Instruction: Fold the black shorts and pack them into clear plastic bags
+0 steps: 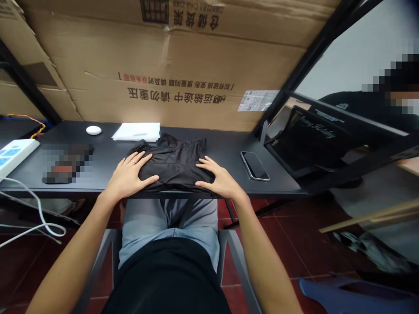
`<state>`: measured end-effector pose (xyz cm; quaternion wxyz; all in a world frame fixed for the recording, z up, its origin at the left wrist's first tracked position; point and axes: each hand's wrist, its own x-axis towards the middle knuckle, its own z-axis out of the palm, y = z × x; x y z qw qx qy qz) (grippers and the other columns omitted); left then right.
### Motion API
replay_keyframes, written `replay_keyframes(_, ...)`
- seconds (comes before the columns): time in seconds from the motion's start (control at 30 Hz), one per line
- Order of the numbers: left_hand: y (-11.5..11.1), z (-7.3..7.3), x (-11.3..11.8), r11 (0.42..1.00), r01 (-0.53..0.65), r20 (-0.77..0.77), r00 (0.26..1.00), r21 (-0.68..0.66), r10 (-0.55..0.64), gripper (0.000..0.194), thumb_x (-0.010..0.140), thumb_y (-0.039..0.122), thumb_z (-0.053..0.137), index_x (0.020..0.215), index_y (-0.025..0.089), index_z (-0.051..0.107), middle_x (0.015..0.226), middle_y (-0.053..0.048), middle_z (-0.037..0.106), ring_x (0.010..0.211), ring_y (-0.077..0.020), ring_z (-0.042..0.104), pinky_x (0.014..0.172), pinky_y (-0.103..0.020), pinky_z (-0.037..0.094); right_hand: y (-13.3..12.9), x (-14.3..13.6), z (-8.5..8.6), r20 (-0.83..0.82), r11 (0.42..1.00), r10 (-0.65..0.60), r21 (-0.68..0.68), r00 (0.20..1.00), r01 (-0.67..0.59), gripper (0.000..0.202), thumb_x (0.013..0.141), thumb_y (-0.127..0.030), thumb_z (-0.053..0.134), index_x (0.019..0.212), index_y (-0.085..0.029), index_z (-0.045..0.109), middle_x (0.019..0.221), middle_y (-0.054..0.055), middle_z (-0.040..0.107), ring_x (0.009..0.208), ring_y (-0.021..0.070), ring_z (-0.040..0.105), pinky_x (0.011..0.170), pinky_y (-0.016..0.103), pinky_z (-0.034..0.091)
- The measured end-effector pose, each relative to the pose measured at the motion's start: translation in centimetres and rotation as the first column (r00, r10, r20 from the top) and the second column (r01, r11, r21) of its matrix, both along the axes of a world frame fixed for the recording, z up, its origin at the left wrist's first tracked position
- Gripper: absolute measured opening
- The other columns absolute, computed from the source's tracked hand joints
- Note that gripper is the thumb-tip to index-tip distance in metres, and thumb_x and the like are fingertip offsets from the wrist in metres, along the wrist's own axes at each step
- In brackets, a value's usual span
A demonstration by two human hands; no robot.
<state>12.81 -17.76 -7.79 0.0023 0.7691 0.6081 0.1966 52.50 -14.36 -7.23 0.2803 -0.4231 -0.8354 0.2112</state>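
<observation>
A black garment [173, 163] of thin, slightly shiny cloth lies spread on the dark desk, close to its front edge. Its exact kind I cannot make out; the far edge is wrinkled, with a notch in the middle. My left hand [131, 172] rests on the garment's left side, fingers spread and a ring on one of them. On the right side lies my right hand [218, 178], palm down with the fingers apart. Both hands press on the cloth without gripping it. Under the palms, parts of the cloth are hidden.
Behind the garment is a white folded stack [136, 131], with a white oval object [94, 130] to its left. A phone [255, 165] lies right; a blurred dark item [68, 163] and a power strip [16, 152] lie left. Cardboard [183, 56] backs the desk. A person [369, 109] is at right.
</observation>
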Motion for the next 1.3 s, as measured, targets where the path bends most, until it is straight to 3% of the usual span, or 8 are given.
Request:
replay_keyframes(0.4, 0.2, 0.9, -1.0, 0.996, 0.047, -0.035, 0.998, -0.082, -0.05, 0.098, 0.098, 0.088, 0.061, 0.178, 0.031, 0.052, 0.186, -0.008, 0.045, 0.174, -0.0389, 0.039, 0.143, -0.059, 0.033, -0.1, 0.1, 0.5, -0.003, 1.0, 0.003, -0.008, 1.0, -0.003, 0.065, 0.09, -0.055, 0.096, 0.149, -0.035, 0.079, 0.173, 0.007, 0.063, 0.174, 0.0367, 0.041, 0.143, 0.062, 0.037)
replay_keyframes(0.5, 1.2, 2.7, -2.0, 0.99, 0.077, -0.033, 0.996, -0.118, -0.082, 0.09, 0.1, 0.088, 0.058, 0.17, 0.032, 0.062, 0.179, -0.007, 0.056, 0.167, -0.038, 0.05, 0.14, -0.056, 0.04, 0.4, 0.5, 1.1, -0.015, 1.0, 0.013, -0.016, 1.0, -0.013, 0.059, 0.092, -0.056, 0.094, 0.146, -0.035, 0.081, 0.17, 0.007, 0.065, 0.168, 0.0373, 0.05, 0.142, 0.061, 0.041)
replay_keyframes(0.6, 3.5, 5.6, -2.0, 0.998, 0.063, 0.025, 0.998, -0.008, -0.063, 0.072, 0.101, 0.081, 0.062, 0.153, 0.033, 0.076, 0.161, -0.004, 0.073, 0.156, -0.0355, 0.062, 0.136, -0.051, 0.046, 2.5, 0.6, 1.9, -0.125, 0.998, -0.057, 0.01, 0.99, 0.059, 0.051, 0.099, -0.059, 0.084, 0.142, -0.032, 0.082, 0.163, 0.008, 0.071, 0.152, 0.0369, 0.068, 0.127, 0.057, 0.059)
replay_keyframes(0.7, 7.2, 8.1, -0.2, 0.994, 0.066, 0.087, 0.993, 0.088, -0.074, 0.059, 0.105, 0.065, 0.063, 0.148, 0.028, 0.079, 0.153, -0.006, 0.078, 0.145, -0.0328, 0.07, 0.128, -0.046, 0.052, 6.3, 0.1, 2.8, -0.221, 0.974, -0.196, 0.066, 0.956, 0.215, 0.054, 0.1, -0.055, 0.081, 0.146, -0.026, 0.079, 0.154, 0.012, 0.076, 0.131, 0.0355, 0.079, 0.112, 0.053, 0.068)
replay_keyframes(0.77, 10.0, 8.9, 1.7, 0.993, 0.102, 0.101, 0.989, 0.067, -0.108, 0.055, 0.104, 0.055, 0.066, 0.146, 0.022, 0.08, 0.146, -0.009, 0.081, 0.133, -0.0318, 0.076, 0.121, -0.043, 0.057, 9.2, -0.5, 3.3, -0.173, 0.95, -0.275, 0.103, 0.946, 0.295, 0.055, 0.1, -0.05, 0.081, 0.148, -0.025, 0.077, 0.152, 0.013, 0.077, 0.125, 0.0342, 0.081, 0.117, 0.054, 0.065)
replay_keyframes(1.0, 16.8, 7.4, 5.2, 0.996, 0.08, 0.05, 0.996, -0.047, -0.078, 0.041, 0.099, 0.036, 0.07, 0.131, 0.018, 0.086, 0.131, -0.015, 0.086, 0.118, -0.032, 0.079, 0.113, -0.045, 0.059, 15.0, -2.4, 3.6, 0.011, 0.916, -0.396, 0.077, 0.918, 0.394, 0.034, 0.098, -0.036, 0.081, 0.125, -0.016, 0.087, 0.12, 0.017, 0.087, 0.116, 0.034, 0.081, 0.114, 0.051, 0.064)
replay_keyframes(1.17, 17.0, 6.6, 4.4, 0.994, 0.102, 0.152, 0.983, 0.036, -0.106, 0.026, 0.093, 0.029, 0.073, 0.113, 0.022, 0.087, 0.112, -0.01, 0.086, 0.107, -0.0283, 0.078, 0.107, -0.044, 0.06, 14.9, -2.3, 3.5, -0.042, 0.919, -0.369, 0.136, 0.929, 0.371, 0.02, 0.092, -0.028, 0.078, 0.107, -0.021, 0.089, 0.097, 0.008, 0.085, 0.096, 0.0285, 0.08, 0.103, 0.047, 0.067)
replay_keyframes(1.3, 15.5, 7.1, 3.0, 0.962, 0.238, 0.245, 0.933, 0.131, -0.264, 0.018, 0.09, 0.028, 0.075, 0.104, 0.022, 0.084, 0.106, -0.009, 0.083, 0.1, -0.0265, 0.075, 0.101, -0.043, 0.061, 13.2, -1.6, 4.1, -0.148, 0.918, -0.31, 0.21, 0.939, 0.336, 0.015, 0.088, -0.025, 0.076, 0.098, -0.023, 0.086, 0.097, 0.008, 0.087, 0.096, 0.0307, 0.08, 0.102, 0.05, 0.067)
